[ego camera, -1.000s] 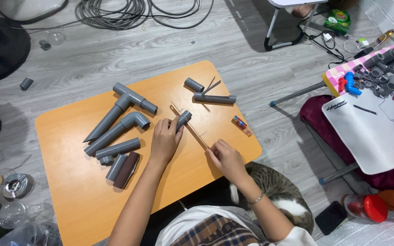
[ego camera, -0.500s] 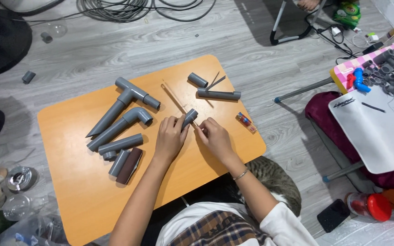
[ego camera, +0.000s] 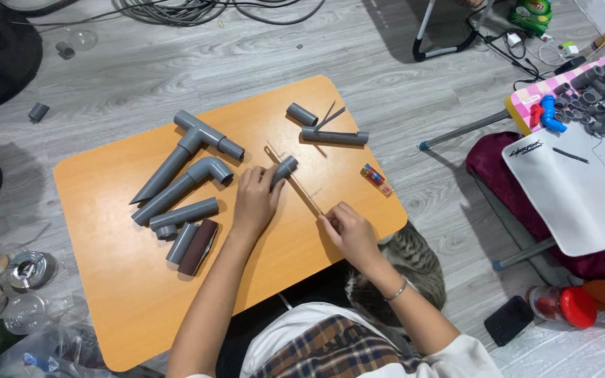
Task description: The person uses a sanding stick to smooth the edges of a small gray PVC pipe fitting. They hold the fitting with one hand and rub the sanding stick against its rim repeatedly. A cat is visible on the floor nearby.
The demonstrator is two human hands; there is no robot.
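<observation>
Where the plaid shirt (ego camera: 330, 353) fills the bottom edge of the view, two bare arms reach out over an orange tabletop (ego camera: 127, 280). The right hand (ego camera: 348, 231) sits nearest, its fingers pinched narrow on the near end of a thin wooden stick (ego camera: 301, 187) that runs away across the tabletop. Just past it, the left hand (ego camera: 255, 199) presses down on a short grey pipe piece (ego camera: 285, 168), fingers curled closed around it — the stick lies across or against this piece, though the exact contact is hard to tell. A striped cat (ego camera: 407, 262) lies at the tabletop's near right edge, beside the right forearm.

Left of the left hand lie a dark brown block (ego camera: 199, 246), a small grey pipe stub (ego camera: 181, 242) touching it, a straight pipe length (ego camera: 185, 213), an elbow pipe (ego camera: 180, 189) and a T-shaped pipe (ego camera: 190, 143). Farther back rest a short pipe stub (ego camera: 302, 114), a longer pipe (ego camera: 334, 137) and, to the right, a small red and clear lighter-like object (ego camera: 375, 179).

On the floor at the left stand a round metal tin (ego camera: 31, 269) and clear plastic cups (ego camera: 26, 313); their contents cannot be made out. At the right a red-lidded jar (ego camera: 561, 306) lies on its side near a black phone (ego camera: 509, 320). Beyond — a pink checked tray (ego camera: 526, 105) holds a heap of grey pipe fittings (ego camera: 596, 94) and a blue one (ego camera: 549, 115). Coiled cables (ego camera: 197, 10) lie at the far edge.
</observation>
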